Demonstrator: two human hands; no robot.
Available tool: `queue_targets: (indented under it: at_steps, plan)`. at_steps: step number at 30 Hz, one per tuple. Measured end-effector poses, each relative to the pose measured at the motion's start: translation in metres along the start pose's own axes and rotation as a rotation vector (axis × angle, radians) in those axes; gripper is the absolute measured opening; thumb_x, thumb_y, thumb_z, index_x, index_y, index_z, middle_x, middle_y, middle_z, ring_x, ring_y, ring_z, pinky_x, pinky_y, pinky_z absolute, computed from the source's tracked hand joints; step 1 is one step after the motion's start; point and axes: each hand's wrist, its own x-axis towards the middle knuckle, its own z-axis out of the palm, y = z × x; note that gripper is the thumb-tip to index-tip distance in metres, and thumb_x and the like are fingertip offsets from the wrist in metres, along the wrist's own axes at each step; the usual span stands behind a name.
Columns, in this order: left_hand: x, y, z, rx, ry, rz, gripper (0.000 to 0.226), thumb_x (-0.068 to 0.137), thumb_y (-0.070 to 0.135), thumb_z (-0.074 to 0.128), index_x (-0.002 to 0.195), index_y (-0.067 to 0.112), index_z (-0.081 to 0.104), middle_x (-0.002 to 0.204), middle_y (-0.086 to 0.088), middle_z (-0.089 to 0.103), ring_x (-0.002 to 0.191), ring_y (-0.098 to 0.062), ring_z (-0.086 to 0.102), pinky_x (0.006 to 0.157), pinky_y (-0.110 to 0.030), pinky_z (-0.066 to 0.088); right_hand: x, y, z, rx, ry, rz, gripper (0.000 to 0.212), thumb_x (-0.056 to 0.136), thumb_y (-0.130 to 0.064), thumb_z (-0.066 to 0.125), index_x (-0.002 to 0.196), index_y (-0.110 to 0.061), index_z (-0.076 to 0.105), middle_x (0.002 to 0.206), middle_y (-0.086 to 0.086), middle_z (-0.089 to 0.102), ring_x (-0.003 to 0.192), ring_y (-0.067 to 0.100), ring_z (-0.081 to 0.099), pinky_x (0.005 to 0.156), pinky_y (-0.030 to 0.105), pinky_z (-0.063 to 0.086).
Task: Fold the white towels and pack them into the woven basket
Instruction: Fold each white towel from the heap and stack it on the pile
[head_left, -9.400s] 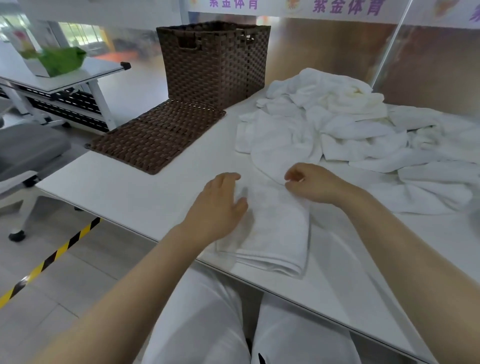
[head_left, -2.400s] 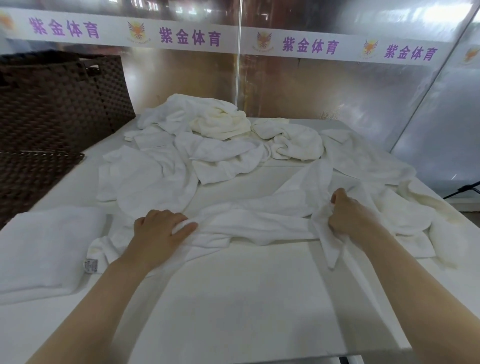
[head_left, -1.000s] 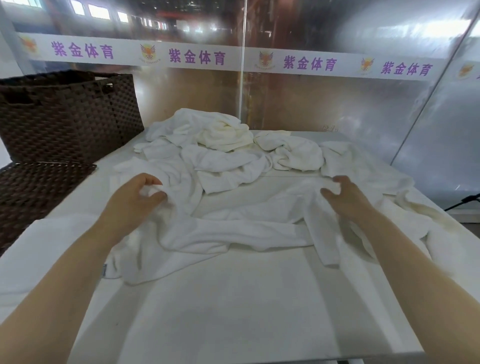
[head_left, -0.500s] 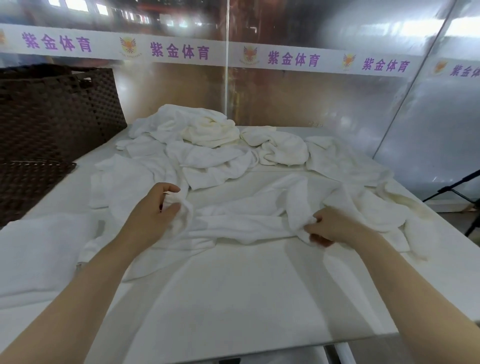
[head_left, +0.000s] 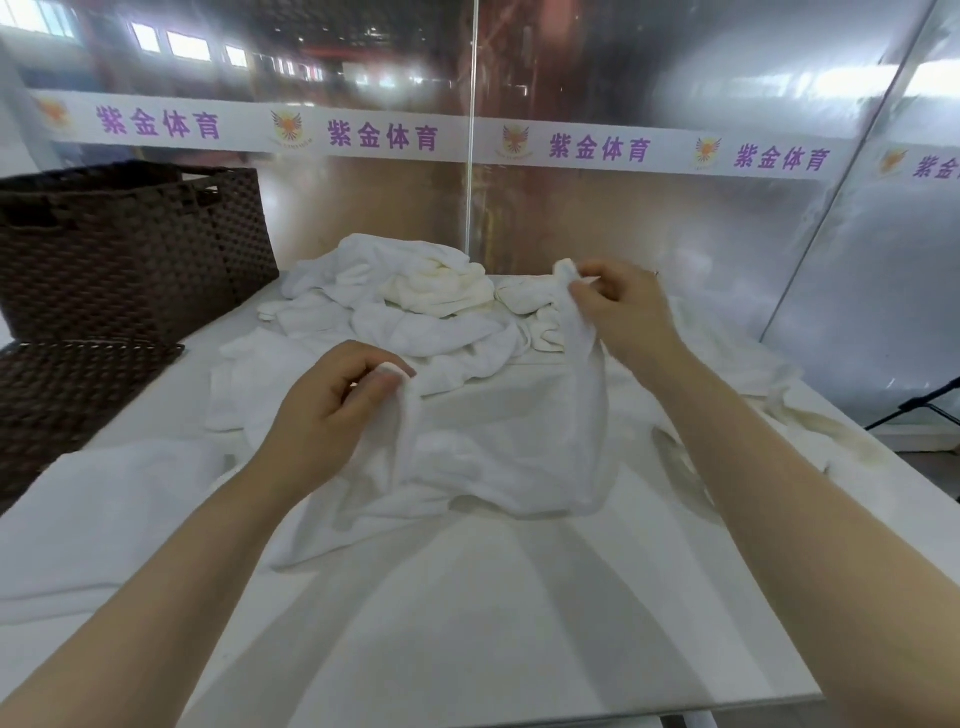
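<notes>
Nearest the person, ahead of both forearms, the white table (head_left: 467, 623) shows a bare stretch. Out to the left of the left forearm lies one folded towel (head_left: 104, 519), flat on the table and not yet in the basket; that looks like the only finished fold in view.

Between the hands hangs the towel in hand (head_left: 498, 447), its lower part crumpled on the table. The left hand (head_left: 332, 410) has its fingers curled, pinching one corner between thumb and forefinger. The right hand (head_left: 623, 317), raised higher and farther out, pinches another corner the same way. I judge this to be the opening-out step before the first fold.

Beyond both hands sits the heap of unfolded towels (head_left: 415, 306), several of them tangled, with more trailing off to the right of the right hand. Far to the left of the left hand stands the woven basket (head_left: 130, 249), its flat lid (head_left: 67, 395) lying in front of it; its inside cannot be seen. By this showing most of the work remains
</notes>
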Motion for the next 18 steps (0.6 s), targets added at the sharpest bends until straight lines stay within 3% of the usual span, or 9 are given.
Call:
queue_targets:
  at_steps: [7,10,12,15,18]
  plan:
    - [-0.007,0.010,0.008,-0.269,0.051,-0.101,0.011,0.087,0.009,0.070,0.086,0.020,0.067,0.083,0.011,0.069,0.077,-0.003,0.062,0.072,-0.013,0.047,-0.041,-0.041,0.049,0.236,-0.254,0.032,0.006,0.089,-0.028,0.071,0.084,-0.024,0.072,0.072,-0.006,0.062,0.064,0.003,0.052,0.067,0.018,0.043]
    - [-0.010,0.009,0.007,-0.306,0.059,-0.109,0.014,0.087,0.006,0.070,0.084,0.019,0.066,0.080,0.012,0.068,0.077,-0.004,0.062,0.072,-0.014,0.047,-0.065,-0.047,0.063,0.298,-0.369,0.070,0.006,0.089,-0.027,0.071,0.090,-0.022,0.075,0.085,0.005,0.072,0.074,0.004,0.059,0.073,0.021,0.047]
    - [-0.013,0.007,0.007,-0.299,0.081,-0.120,0.012,0.087,0.007,0.070,0.084,0.018,0.067,0.083,0.010,0.069,0.081,-0.005,0.064,0.075,-0.015,0.048,-0.078,-0.047,0.070,0.314,-0.425,0.073,0.009,0.090,-0.026,0.070,0.094,-0.020,0.076,0.093,0.004,0.074,0.079,0.007,0.062,0.075,0.023,0.049]
    - [-0.015,0.000,0.007,-0.305,0.100,-0.121,0.006,0.086,0.009,0.071,0.086,0.013,0.067,0.095,0.004,0.068,0.097,-0.011,0.064,0.080,-0.017,0.049,-0.092,-0.046,0.076,0.344,-0.464,0.061,0.008,0.092,-0.025,0.068,0.092,-0.022,0.075,0.081,0.001,0.070,0.073,0.008,0.057,0.069,0.025,0.045]
    - [-0.017,-0.007,0.009,-0.276,0.100,-0.150,0.006,0.087,0.011,0.071,0.085,0.014,0.066,0.109,0.009,0.066,0.110,-0.008,0.060,0.082,-0.020,0.049,-0.099,-0.044,0.080,0.401,-0.463,0.071,0.008,0.093,-0.025,0.067,0.092,-0.023,0.075,0.074,-0.003,0.063,0.069,0.008,0.053,0.068,0.025,0.042]
